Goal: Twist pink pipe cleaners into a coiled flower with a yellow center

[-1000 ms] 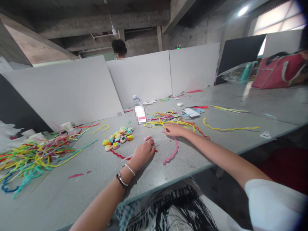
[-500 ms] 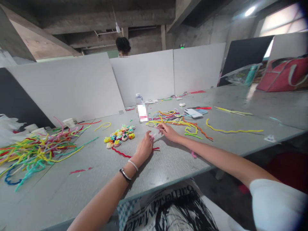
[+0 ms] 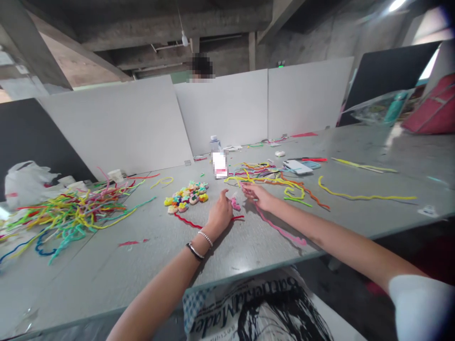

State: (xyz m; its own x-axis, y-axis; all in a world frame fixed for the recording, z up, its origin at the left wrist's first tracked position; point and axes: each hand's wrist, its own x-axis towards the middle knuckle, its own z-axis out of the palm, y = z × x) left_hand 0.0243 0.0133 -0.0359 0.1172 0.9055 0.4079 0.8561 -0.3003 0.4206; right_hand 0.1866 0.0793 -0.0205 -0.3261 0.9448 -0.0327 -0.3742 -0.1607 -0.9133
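My left hand (image 3: 221, 212) is closed, its fingers curled at the edge of a small pink looped pipe-cleaner piece (image 3: 235, 203). Just to its right, my right hand (image 3: 259, 195) pinches a pink pipe cleaner (image 3: 279, 228), whose loose length trails under the wrist and ends in a curl near the table's front edge. Whether the pink piece and the pink length are joined, I cannot tell. A cluster of small fuzzy flowers (image 3: 192, 197) in many colours lies left of my left hand. Beside that hand, a red pipe cleaner (image 3: 188, 221) passes partly hidden beneath the wrist.
Left on the grey table (image 3: 156, 270) spreads a heap of mixed pipe cleaners (image 3: 81, 208) beside a white plastic bag (image 3: 30, 182). More strands (image 3: 263, 177) lie beyond my hands, near a bright phone screen (image 3: 220, 166), a bottle (image 3: 214, 143) and a white phone (image 3: 297, 166). White panels stand behind.
My hands have moved slightly apart. The pink looped piece and the long pink strand now show more fully. The whole view has shifted, with the scene sliding right.
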